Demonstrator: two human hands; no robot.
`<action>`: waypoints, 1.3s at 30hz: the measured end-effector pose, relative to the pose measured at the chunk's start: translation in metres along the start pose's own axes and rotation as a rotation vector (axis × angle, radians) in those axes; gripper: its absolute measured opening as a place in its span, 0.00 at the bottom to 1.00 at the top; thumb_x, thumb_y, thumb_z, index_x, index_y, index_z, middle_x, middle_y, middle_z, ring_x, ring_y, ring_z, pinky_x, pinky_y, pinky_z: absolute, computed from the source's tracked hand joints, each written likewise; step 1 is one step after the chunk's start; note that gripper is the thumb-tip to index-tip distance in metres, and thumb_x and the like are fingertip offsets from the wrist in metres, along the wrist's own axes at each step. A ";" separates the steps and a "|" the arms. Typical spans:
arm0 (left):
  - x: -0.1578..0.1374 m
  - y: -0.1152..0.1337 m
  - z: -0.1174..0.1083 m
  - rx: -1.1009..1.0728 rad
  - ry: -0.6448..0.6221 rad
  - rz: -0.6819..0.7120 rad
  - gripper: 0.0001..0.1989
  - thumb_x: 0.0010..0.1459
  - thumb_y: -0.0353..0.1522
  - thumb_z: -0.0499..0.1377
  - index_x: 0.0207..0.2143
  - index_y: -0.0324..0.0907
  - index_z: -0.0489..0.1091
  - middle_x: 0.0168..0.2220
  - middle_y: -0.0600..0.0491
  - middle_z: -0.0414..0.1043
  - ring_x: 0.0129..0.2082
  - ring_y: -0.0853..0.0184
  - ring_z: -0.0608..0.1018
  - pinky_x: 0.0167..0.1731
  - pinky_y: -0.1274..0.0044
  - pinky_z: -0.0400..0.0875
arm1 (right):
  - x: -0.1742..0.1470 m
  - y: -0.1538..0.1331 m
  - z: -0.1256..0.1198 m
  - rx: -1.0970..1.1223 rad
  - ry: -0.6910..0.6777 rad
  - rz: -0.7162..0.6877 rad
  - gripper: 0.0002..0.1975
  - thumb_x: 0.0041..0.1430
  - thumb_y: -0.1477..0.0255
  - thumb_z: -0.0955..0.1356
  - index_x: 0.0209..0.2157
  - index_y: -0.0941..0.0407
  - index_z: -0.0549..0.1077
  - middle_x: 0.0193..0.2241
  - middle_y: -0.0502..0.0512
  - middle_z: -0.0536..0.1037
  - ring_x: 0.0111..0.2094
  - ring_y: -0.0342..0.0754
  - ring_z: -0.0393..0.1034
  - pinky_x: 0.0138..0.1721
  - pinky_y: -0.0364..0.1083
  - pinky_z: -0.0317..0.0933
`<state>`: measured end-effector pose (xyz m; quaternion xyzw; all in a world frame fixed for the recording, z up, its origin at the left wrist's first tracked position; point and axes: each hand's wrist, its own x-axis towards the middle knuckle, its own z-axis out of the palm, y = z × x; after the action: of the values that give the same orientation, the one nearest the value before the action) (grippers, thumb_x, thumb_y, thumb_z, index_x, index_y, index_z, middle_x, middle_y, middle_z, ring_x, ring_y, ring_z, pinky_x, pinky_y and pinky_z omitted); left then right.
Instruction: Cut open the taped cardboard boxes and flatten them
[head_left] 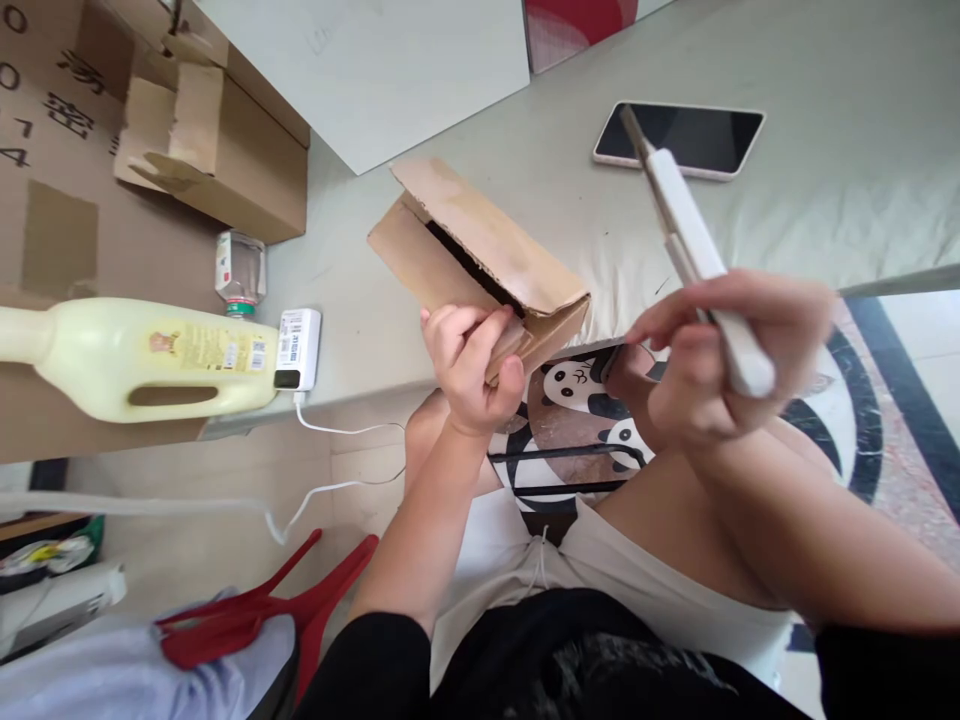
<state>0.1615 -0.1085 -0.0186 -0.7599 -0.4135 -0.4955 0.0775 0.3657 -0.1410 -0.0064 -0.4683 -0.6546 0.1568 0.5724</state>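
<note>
My left hand (480, 365) grips the near edge of a small brown cardboard box (495, 235), its fingers closed over the flap. The box is tilted at the table's front edge, with a dark gap under its upper flap. In my right hand (739, 355) is a white-handled box cutter (690, 220), held to the right of the box and apart from it. Its long blade points up and away from me, over a phone (686, 140) with a dark screen.
A larger open carton (225, 150) stands at the upper left, near a clear bottle (240, 270). A pale yellow jug (150, 360) lies beside a white power bank (298, 350) with its cable attached. A white panel (390, 70) covers the table's back.
</note>
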 end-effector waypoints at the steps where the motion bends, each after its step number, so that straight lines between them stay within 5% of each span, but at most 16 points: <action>1: 0.002 0.001 -0.003 0.007 -0.036 -0.007 0.19 0.66 0.44 0.50 0.43 0.45 0.76 0.38 0.48 0.72 0.42 0.60 0.74 0.58 0.62 0.61 | 0.004 -0.002 0.004 0.025 0.058 0.008 0.11 0.70 0.66 0.59 0.48 0.47 0.69 0.31 0.51 0.77 0.28 0.46 0.73 0.30 0.50 0.66; 3: 0.007 0.003 -0.010 0.031 -0.116 -0.028 0.20 0.66 0.44 0.50 0.41 0.44 0.79 0.39 0.47 0.72 0.42 0.59 0.74 0.58 0.61 0.61 | 0.011 -0.005 0.008 0.049 0.090 0.042 0.08 0.67 0.69 0.63 0.47 0.50 0.69 0.31 0.52 0.76 0.29 0.47 0.71 0.33 0.51 0.67; 13: 0.021 0.001 -0.038 0.130 -0.386 -0.068 0.24 0.64 0.52 0.51 0.43 0.46 0.79 0.41 0.46 0.71 0.43 0.56 0.72 0.49 0.61 0.61 | 0.020 0.009 0.016 -0.182 -0.271 0.350 0.17 0.63 0.69 0.62 0.53 0.54 0.69 0.42 0.59 0.78 0.43 0.55 0.74 0.47 0.55 0.68; 20: 0.018 -0.002 -0.040 0.153 -0.360 -0.086 0.27 0.62 0.56 0.51 0.35 0.46 0.78 0.38 0.46 0.69 0.42 0.56 0.71 0.47 0.62 0.60 | 0.022 0.010 0.021 -0.189 -0.307 0.371 0.20 0.62 0.67 0.62 0.53 0.56 0.70 0.41 0.60 0.78 0.43 0.55 0.73 0.46 0.54 0.67; 29: 0.016 -0.009 -0.038 0.144 -0.332 -0.087 0.28 0.61 0.57 0.50 0.32 0.44 0.75 0.36 0.47 0.68 0.41 0.57 0.71 0.46 0.62 0.63 | 0.015 0.027 0.029 -0.544 -0.462 0.458 0.28 0.64 0.60 0.60 0.58 0.60 0.74 0.44 0.70 0.77 0.47 0.65 0.70 0.50 0.61 0.64; 39: 0.007 -0.031 -0.053 0.101 -0.388 0.023 0.23 0.60 0.54 0.58 0.41 0.46 0.78 0.43 0.45 0.68 0.46 0.55 0.73 0.50 0.60 0.67 | 0.013 0.016 0.025 -0.596 -0.580 0.459 0.24 0.63 0.67 0.62 0.57 0.57 0.74 0.65 0.69 0.66 0.69 0.74 0.50 0.60 0.74 0.53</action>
<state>0.1045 -0.1132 0.0042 -0.8409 -0.4364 -0.3176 0.0402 0.3512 -0.1142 -0.0177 -0.6815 -0.6836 0.2090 0.1571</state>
